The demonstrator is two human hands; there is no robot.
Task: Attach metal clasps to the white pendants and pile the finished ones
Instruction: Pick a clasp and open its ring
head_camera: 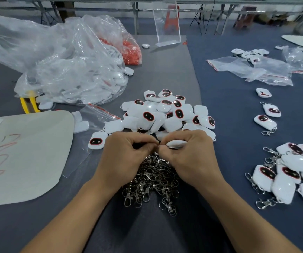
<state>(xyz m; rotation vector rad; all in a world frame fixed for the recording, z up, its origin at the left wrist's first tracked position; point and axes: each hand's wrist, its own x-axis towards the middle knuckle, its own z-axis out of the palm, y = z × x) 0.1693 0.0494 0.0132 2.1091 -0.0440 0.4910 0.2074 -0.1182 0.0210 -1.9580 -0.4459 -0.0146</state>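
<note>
— Bare forearms come in over the near edge of the table [229, 114]. What are the hands at?
— They meet above the heap of metal clasps [152, 181]. The right hand [189, 156] has its fingers curled round a white pendant [176, 143]. The left hand [127, 154] is curled tight, fingertips against the right thumb; what it pinches I cannot tell.
— And the other pendants?
— One loose pile [165, 112] lies just beyond the hands; a finished pile [293, 172], clasps on, sits well off to the right.
</note>
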